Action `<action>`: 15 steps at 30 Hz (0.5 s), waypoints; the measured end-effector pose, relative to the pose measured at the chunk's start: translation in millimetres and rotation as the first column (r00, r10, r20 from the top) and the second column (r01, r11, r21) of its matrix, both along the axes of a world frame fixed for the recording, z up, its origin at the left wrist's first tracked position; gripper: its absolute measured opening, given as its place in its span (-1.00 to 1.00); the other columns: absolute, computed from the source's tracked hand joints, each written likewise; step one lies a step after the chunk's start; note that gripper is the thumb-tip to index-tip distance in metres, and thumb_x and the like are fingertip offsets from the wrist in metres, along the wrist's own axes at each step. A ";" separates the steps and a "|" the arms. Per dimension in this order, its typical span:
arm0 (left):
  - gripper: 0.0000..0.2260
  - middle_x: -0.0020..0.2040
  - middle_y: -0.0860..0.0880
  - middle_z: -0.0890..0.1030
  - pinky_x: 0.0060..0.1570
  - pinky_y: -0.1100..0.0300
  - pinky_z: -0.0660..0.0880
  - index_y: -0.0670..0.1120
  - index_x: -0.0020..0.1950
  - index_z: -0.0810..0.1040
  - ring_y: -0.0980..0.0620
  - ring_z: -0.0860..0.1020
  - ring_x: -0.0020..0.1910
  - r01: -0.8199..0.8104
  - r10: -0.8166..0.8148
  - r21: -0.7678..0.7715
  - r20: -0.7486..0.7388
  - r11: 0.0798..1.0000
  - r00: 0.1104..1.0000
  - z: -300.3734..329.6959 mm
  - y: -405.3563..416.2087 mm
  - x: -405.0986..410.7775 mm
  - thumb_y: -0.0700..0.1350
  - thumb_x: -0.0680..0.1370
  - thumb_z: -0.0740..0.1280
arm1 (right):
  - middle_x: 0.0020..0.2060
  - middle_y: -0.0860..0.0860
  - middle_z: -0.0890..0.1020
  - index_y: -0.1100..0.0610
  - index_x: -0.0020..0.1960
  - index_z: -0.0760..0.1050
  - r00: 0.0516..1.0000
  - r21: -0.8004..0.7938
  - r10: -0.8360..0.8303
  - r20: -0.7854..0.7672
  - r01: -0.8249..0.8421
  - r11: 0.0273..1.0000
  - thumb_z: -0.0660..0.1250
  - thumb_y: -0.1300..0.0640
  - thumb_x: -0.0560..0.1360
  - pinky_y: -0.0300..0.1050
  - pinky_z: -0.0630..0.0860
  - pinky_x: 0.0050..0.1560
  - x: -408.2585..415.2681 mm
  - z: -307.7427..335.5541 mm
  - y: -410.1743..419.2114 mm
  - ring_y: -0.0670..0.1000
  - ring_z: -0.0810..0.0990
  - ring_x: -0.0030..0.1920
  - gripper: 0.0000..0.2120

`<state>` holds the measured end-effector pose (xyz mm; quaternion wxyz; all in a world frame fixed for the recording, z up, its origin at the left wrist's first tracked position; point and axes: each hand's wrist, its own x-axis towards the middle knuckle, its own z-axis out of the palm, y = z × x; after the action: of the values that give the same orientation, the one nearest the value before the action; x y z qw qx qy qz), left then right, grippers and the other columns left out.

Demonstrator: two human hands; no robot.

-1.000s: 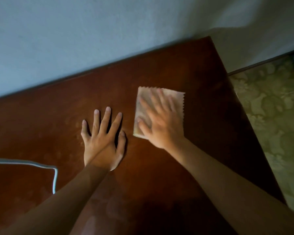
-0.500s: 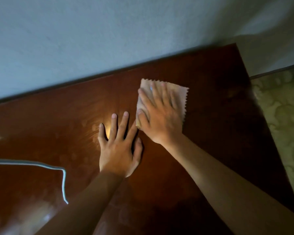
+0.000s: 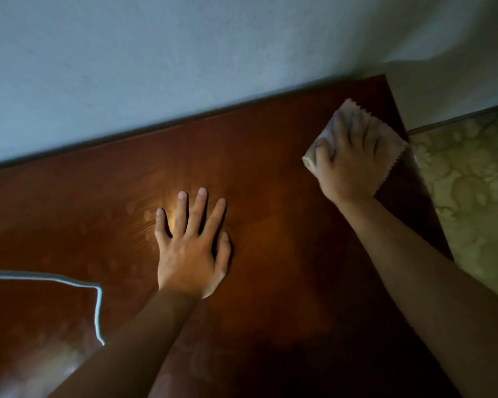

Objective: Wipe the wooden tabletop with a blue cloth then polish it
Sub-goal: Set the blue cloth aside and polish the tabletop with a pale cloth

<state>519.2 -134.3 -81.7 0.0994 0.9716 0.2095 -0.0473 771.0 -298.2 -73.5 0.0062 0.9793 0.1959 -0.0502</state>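
Cloth point(image 3: 385, 136), pale pinkish in this light with a zigzag-cut edge, lies flat at the far right corner of the glossy wooden tabletop point(image 3: 270, 156), and the right hand point(image 3: 348, 159) presses down on it with fingers laid out straight. Left hand point(image 3: 189, 245) rests palm-down mid-table, fingers spread, well apart from the cloth; a pale cord point(image 3: 97, 300) bends across the near left, patterned floor point(image 3: 472, 196) beyond the right edge.

The left hand point(image 3: 191, 248) is laid flat, palm down, with the fingers spread and straight. The right arm is stretched far to the right, and the right hand point(image 3: 350, 159) is pressed down with fingers extended forward.
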 end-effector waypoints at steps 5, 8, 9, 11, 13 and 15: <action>-0.48 0.62 -0.09 0.17 0.49 -0.36 -0.01 0.03 0.58 0.30 -0.18 0.04 0.62 -0.004 0.004 0.018 0.020 1.000 1.000 -0.6 -0.2 0.2 0.12 0.63 0.07 | 0.64 0.04 0.17 -0.09 0.64 0.18 0.963 0.094 0.269 0.000 -0.268 0.959 -0.06 -0.21 0.66 0.19 0.00 0.61 -68.7 -2.5 64.0 0.18 0.05 0.65 -0.43; -0.49 0.62 -0.10 0.19 0.49 -0.36 0.01 0.03 0.58 0.31 -0.18 0.05 0.62 0.003 -0.004 0.026 0.030 1.000 1.000 -0.4 -0.1 -0.3 0.12 0.63 0.07 | 0.64 0.05 0.17 -0.08 0.62 0.22 0.944 0.123 0.330 -0.017 -0.326 0.937 -0.04 -0.18 0.64 0.20 0.00 0.62 -75.0 -4.3 70.5 0.15 0.05 0.65 -0.43; -0.49 0.62 -0.09 0.19 0.50 -0.35 0.00 0.03 0.58 0.30 -0.17 0.04 0.62 -0.001 0.000 0.027 0.020 1.000 1.000 -0.7 0.4 0.1 0.12 0.63 0.07 | 0.63 0.06 0.20 -0.07 0.61 0.24 0.940 0.131 0.341 -0.008 -0.337 0.932 -0.02 -0.16 0.64 0.19 0.03 0.61 -68.3 -4.7 64.3 0.15 0.09 0.65 -0.44; -0.49 0.63 -0.07 0.15 0.51 -0.33 -0.04 0.05 0.60 0.27 -0.16 0.01 0.63 -0.017 0.017 0.023 -0.006 1.000 1.000 -0.7 0.9 -0.9 0.12 0.64 0.05 | 0.60 0.09 0.28 -0.03 0.60 0.28 0.956 0.125 0.293 0.033 -0.294 0.947 0.00 -0.13 0.66 0.19 0.10 0.59 -47.8 -5.8 42.4 0.17 0.17 0.62 -0.46; -0.49 0.64 -0.06 0.12 0.52 -0.31 -0.07 0.06 0.60 0.24 -0.14 -0.02 0.63 -0.022 0.023 0.015 -0.010 1.000 1.000 -1.0 0.4 -1.9 0.13 0.65 0.04 | 0.59 0.13 0.30 0.00 0.62 0.26 0.985 0.072 0.165 0.054 -0.169 0.983 -0.06 -0.14 0.67 0.19 0.11 0.58 -17.6 -5.9 10.9 0.21 0.19 0.61 -0.44; -0.49 0.64 -0.05 0.12 0.52 -0.30 -0.08 0.07 0.60 0.23 -0.14 -0.03 0.63 -0.019 0.019 0.006 -0.007 1.000 1.000 -1.5 0.5 -2.2 0.13 0.65 0.03 | 0.61 0.16 0.25 0.03 0.63 0.21 0.999 0.027 0.022 0.033 -0.023 0.999 -0.10 -0.13 0.67 0.21 0.10 0.57 13.8 -5.1 -18.7 0.23 0.16 0.61 -0.42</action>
<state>517.0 -133.7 -83.3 0.0961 0.9697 0.2193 -0.0488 784.8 -316.9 -78.7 -0.0035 0.9777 0.2074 -0.0315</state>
